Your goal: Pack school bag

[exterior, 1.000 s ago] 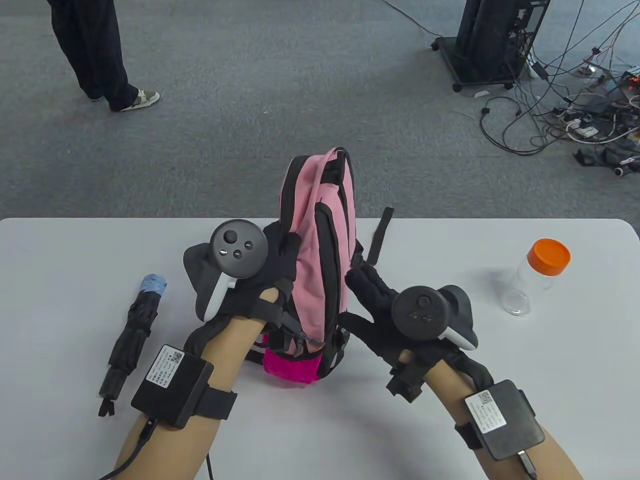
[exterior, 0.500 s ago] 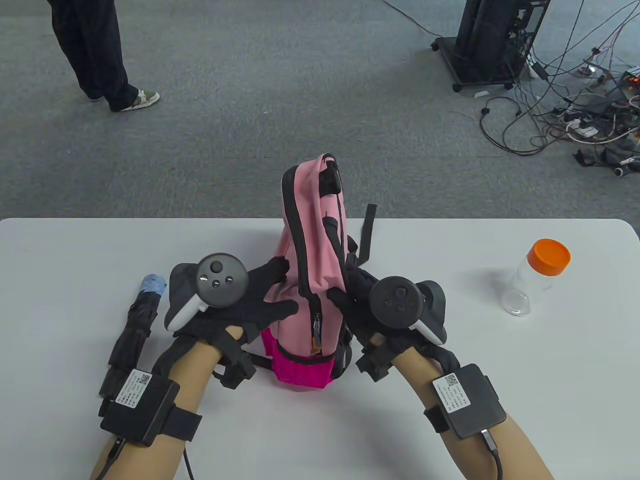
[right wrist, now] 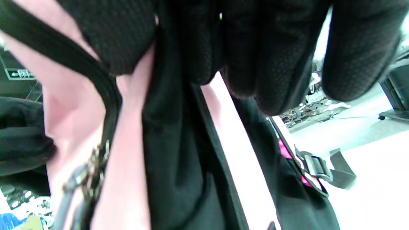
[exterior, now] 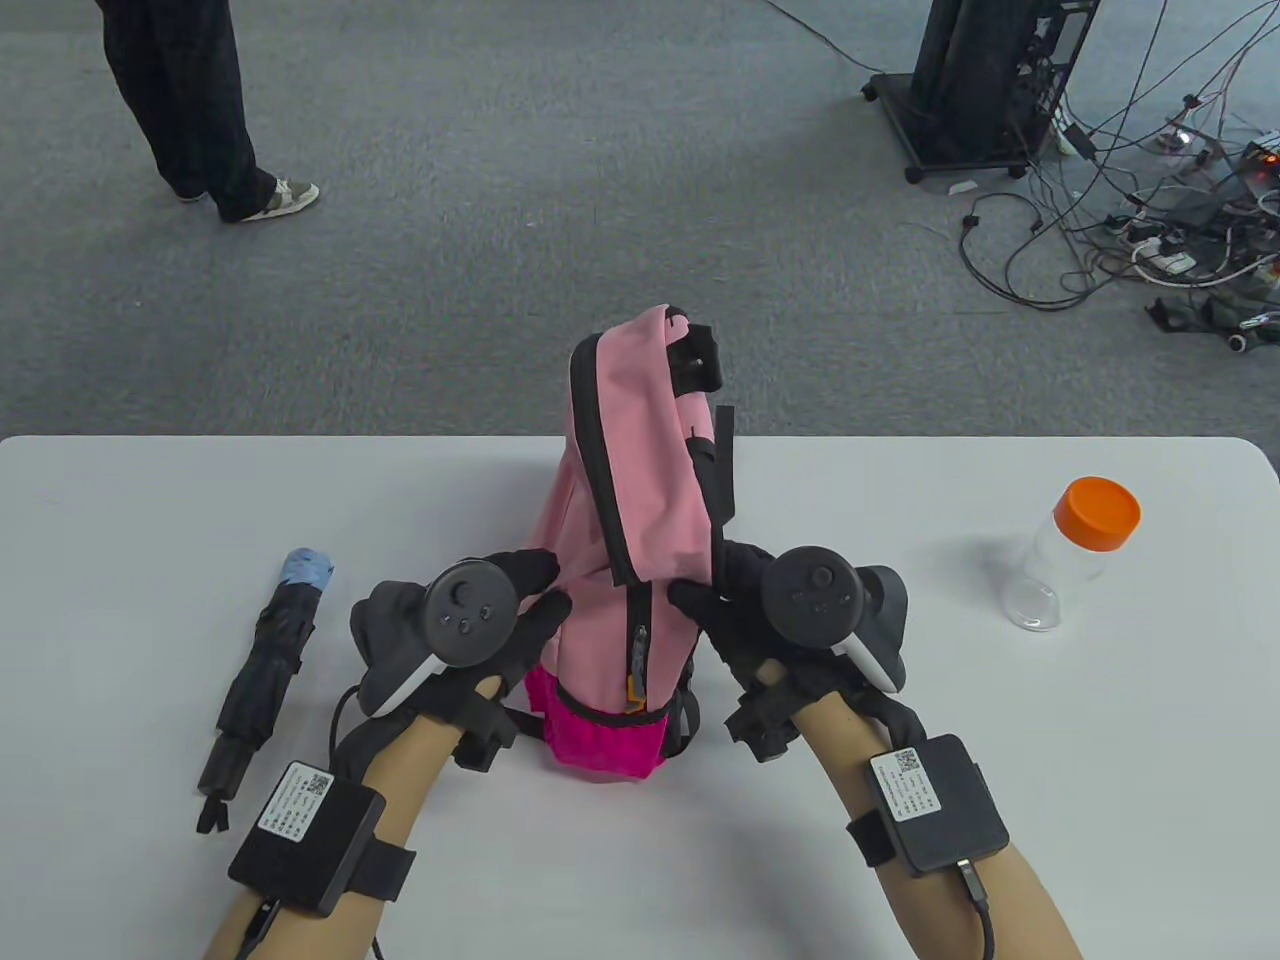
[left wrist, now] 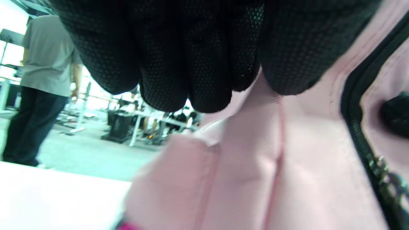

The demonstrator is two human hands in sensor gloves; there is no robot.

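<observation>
A pink school bag [exterior: 630,510] with black trim and a magenta side pocket stands upright at the table's middle, its zipped side facing me. My left hand [exterior: 500,615] grips its left side; the left wrist view shows the fingers [left wrist: 191,64] against the pink cloth [left wrist: 255,166]. My right hand [exterior: 730,600] grips its right side by the black back panel [right wrist: 172,153]. A zipper pull [exterior: 636,660] hangs between the hands. A folded black umbrella [exterior: 262,675] lies at the left. A clear bottle with an orange cap [exterior: 1072,550] stands at the right.
The white table [exterior: 900,800] ends just behind the bag. Beyond it is grey carpet, a standing person [exterior: 190,100] at far left, and a black equipment stand [exterior: 985,80] with loose cables at far right.
Both hands slid down and nearer to me along the bag's sides. The bag turned and straightened, so its zipper edge now faces me. The umbrella and bottle did not move.
</observation>
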